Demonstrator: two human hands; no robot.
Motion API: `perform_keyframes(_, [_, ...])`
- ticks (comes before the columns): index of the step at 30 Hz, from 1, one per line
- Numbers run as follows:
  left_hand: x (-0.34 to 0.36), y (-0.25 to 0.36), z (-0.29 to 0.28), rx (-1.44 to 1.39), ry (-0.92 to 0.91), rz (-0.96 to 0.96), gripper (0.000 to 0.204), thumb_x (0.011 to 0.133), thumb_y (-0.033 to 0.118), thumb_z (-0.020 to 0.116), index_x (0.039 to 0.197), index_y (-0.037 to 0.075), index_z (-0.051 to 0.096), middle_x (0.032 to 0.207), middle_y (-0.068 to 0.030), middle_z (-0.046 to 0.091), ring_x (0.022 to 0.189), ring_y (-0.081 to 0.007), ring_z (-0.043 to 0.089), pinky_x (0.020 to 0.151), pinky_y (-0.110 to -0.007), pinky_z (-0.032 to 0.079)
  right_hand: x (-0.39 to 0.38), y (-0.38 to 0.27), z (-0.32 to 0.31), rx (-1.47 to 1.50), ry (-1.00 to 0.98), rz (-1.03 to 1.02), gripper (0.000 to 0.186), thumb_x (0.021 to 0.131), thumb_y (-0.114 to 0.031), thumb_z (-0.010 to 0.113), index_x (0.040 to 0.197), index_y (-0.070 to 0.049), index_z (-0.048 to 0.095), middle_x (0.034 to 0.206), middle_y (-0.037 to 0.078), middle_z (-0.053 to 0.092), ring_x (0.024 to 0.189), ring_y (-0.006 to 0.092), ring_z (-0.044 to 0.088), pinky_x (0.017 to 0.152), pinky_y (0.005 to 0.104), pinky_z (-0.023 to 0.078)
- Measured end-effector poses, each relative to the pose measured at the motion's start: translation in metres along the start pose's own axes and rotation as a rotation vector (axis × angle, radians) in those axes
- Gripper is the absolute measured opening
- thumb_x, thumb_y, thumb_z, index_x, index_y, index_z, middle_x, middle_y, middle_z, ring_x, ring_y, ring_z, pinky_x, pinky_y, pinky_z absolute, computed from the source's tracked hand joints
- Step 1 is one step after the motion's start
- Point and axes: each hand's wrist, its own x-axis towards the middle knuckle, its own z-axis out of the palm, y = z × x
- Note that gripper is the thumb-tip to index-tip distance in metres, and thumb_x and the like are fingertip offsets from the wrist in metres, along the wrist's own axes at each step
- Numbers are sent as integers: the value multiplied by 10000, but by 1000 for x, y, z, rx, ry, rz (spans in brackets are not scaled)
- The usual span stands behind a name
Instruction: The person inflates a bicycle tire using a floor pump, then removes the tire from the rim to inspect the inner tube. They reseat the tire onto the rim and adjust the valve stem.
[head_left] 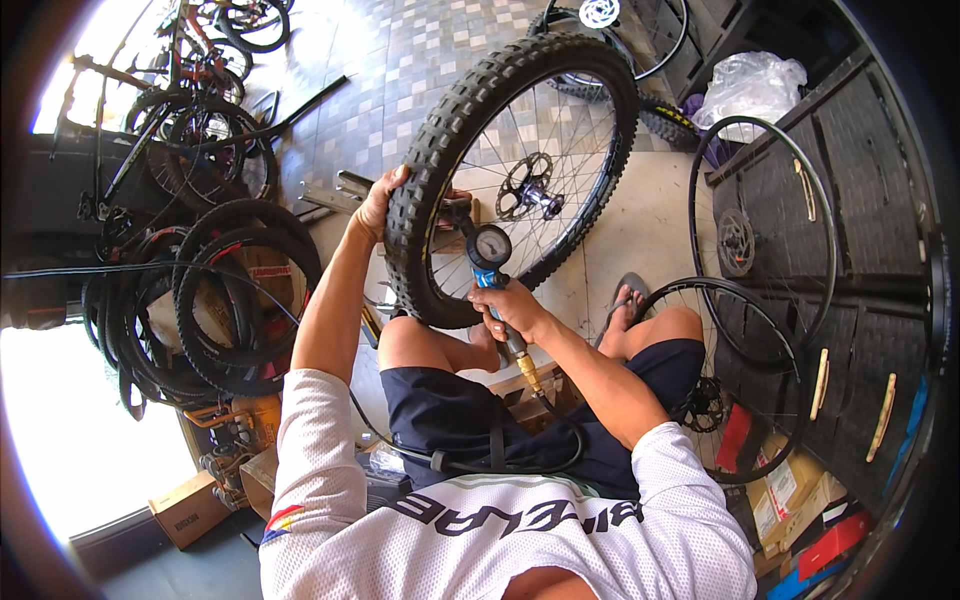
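Observation:
A mountain bike wheel [437,130] with a knobby black tire stands upright in front of me, its hub and brake rotor [524,186] facing right. My left hand [382,203] grips the tire's left side, with some fingers hidden behind the tread. In my right hand [512,307] is a blue and grey tire inflator [487,279] with a round pressure gauge [489,245] on top. The inflator's head reaches the rim's lower left; its contact with the valve is hard to make out. A brass fitting [529,373] joins its lower end to a black air hose [570,425].
Loose tires [215,290] hang or lie piled at left, with parked bikes [190,130] beyond. More wheels [760,235] lean against the dark panel wall on the right. A clear plastic bag [752,92] sits at far right. The hose crosses my lap.

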Motion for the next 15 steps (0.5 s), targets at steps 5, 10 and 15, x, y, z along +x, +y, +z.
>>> perform_keyframes(5, [-3, 2, 0, 55, 37, 25, 878, 874, 629, 707, 1398, -53, 535, 1344, -322, 615, 1219, -441, 637, 1009, -566, 552, -2, -2, 0, -12, -12, -8, 184, 954, -210, 711, 1014, -88, 586, 791, 6, 550, 418, 74, 474, 367, 255, 376])
perform_keyframes(10, [4, -5, -7, -62, -29, -10, 865, 877, 618, 711, 1388, -59, 541, 1347, -324, 611, 1231, -441, 631, 1006, -556, 558, 2, 1, -5, -55, -3, -33, 195, 943, -224, 723, 1012, -86, 605, 804, 18, 576, 424, 80, 490, 368, 263, 389])
perform_keyframes(15, [-1, -1, 10, -109, 7, -7, 804, 858, 578, 749, 1314, -67, 601, 1248, -252, 685, 1073, -350, 712, 948, -488, 596, 0, -1, -1, -55, 0, -10, 187, 947, -207, 719, 1030, -82, 607, 821, 29, 585, 423, 80, 489, 378, 256, 386])
